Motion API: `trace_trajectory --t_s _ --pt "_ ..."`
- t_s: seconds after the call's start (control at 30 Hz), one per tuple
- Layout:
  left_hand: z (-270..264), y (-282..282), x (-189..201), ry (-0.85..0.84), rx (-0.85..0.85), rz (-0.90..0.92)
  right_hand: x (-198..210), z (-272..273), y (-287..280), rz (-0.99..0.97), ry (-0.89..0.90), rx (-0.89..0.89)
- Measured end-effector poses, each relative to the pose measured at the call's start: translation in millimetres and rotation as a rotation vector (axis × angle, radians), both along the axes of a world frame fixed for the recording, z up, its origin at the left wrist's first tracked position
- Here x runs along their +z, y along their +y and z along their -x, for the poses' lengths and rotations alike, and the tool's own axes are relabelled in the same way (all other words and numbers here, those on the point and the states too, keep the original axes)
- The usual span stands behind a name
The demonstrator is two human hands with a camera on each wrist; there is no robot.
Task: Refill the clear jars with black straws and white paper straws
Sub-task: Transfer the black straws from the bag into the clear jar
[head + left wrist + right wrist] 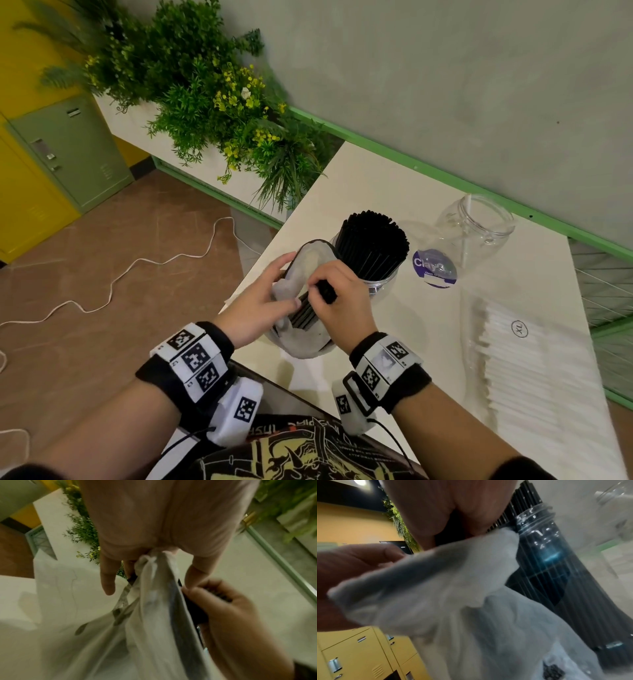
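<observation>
On the white table (394, 192) stands a clear jar packed with black straws (371, 246), seen close in the right wrist view as well (556, 563). Beside it an empty clear jar (476, 222) stands open. At the near table edge my left hand (286, 286) holds a translucent plastic bag (301, 342) by its mouth; the bag (154, 601) bunches between its fingers. My right hand (323, 289) grips a bundle of black straws (306, 313) sticking out of the bag. A clear pack of white paper straws (534, 370) lies at the right.
A lid with a purple label (434, 267) lies between the two jars. A planter with green foliage (212, 102) stands left of the table. A white cable (137, 263) runs across the brown floor. Yellow and green lockers (68, 154) line the far left.
</observation>
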State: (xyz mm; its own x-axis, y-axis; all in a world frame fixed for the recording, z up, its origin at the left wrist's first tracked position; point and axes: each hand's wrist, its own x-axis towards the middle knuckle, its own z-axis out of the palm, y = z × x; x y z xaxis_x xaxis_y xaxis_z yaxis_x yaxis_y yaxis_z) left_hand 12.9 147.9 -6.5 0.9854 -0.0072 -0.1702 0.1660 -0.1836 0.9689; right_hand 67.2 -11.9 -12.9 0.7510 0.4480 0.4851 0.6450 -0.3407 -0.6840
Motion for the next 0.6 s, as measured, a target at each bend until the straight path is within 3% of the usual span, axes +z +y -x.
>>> trace_trajectory --t_s 0.07,0.17,0.33,0.4,0.6 --pt "-1.0 -1.9 -16.6 -0.007 -0.060 -0.071 4.8 -0.7 5.3 0.008 -0.012 0.014" --pt "-3.3 4.8 -52.0 0.005 -0.161 -0.319 16.3 -5.9 2.3 0.012 -0.001 -0.007" --pt "0.6 1.6 -101.1 0.287 -0.383 -0.859 35.7 -19.5 -22.4 0.026 -0.005 -0.036" --pt "2.0 -2.5 -112.0 0.346 -0.448 -0.957 38.3 -21.4 -31.3 0.061 -0.004 -0.045" --pt "-14.6 -25.5 -130.3 0.289 -0.483 -1.088 35.3 -19.5 -57.9 0.131 -0.023 -0.096"
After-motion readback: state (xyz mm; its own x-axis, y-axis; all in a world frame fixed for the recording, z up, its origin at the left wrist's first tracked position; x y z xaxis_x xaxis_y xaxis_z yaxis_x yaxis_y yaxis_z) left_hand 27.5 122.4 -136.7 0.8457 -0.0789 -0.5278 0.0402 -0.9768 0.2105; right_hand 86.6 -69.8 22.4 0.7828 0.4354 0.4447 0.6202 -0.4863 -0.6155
